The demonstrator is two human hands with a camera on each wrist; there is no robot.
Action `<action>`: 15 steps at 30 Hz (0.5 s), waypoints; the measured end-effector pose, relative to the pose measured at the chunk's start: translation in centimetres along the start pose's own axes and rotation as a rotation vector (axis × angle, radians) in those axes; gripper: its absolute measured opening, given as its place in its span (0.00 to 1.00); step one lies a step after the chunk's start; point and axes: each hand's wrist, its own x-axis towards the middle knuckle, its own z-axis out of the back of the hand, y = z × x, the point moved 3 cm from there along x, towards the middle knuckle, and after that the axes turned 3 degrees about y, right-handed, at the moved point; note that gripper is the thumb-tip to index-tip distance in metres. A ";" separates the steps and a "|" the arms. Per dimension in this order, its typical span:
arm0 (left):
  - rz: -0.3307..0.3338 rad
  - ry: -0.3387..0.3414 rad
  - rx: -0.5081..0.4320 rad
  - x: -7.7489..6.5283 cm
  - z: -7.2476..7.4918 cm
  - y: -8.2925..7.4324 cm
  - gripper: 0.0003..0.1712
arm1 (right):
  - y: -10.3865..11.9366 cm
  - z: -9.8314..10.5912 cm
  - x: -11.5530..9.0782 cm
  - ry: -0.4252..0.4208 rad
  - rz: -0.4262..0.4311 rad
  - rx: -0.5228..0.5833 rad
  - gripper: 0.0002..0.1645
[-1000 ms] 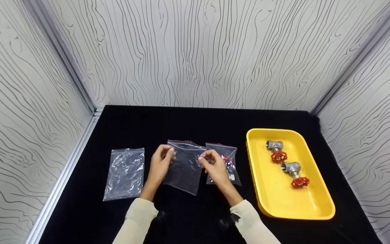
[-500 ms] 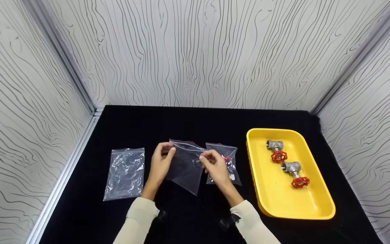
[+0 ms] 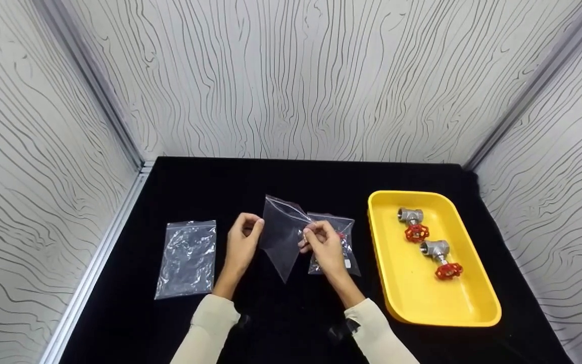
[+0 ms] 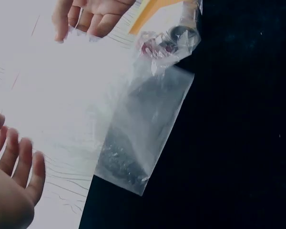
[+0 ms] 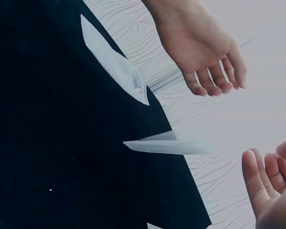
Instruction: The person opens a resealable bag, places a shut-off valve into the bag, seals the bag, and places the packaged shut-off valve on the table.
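Note:
My right hand (image 3: 324, 245) pinches a clear zip bag (image 3: 283, 237) by its right edge near the zip. The bag hangs slanted over the black table, one corner pointing down. Just off its left edge is my left hand (image 3: 243, 240), fingers loosely bent. In the right wrist view a gap shows between the left hand (image 5: 198, 52) and the hanging bag (image 5: 167, 146). Behind my right hand lies another zip bag (image 3: 331, 222) with a red-handled metal valve inside, partly hidden. The left wrist view shows the bag (image 4: 148, 124) stretching down from the right hand (image 4: 97, 16).
A flat zip bag (image 3: 187, 260) lies on the left of the black table (image 3: 281, 323). At right stands a yellow tray (image 3: 422, 298) holding two metal valves, one valve (image 3: 415, 225) behind the other valve (image 3: 440, 258). Patterned white panels (image 3: 291, 76) enclose the table.
The bag has turned and narrowed, its upper left corner rising and its lower end swinging left and up. My left hand has come off its edge; my right hand has shifted slightly right.

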 end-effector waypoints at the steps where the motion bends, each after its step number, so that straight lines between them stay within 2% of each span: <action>1: 0.003 0.024 -0.014 -0.1 -0.2 -0.1 0.03 | 0.0 -0.1 -0.1 0.004 0.000 0.014 0.10; 6: 0.003 0.161 -0.081 -0.3 -1.3 -0.3 0.06 | 0.0 -0.4 -0.4 0.030 0.019 0.013 0.10; 9: -0.020 0.234 -0.098 -0.4 -1.9 -0.5 0.09 | -0.2 -0.6 -0.6 0.045 0.029 -0.013 0.11; 15: -0.038 0.323 -0.138 -0.5 -2.6 -0.8 0.13 | -0.2 -1.1 -1.1 0.087 0.051 -0.025 0.14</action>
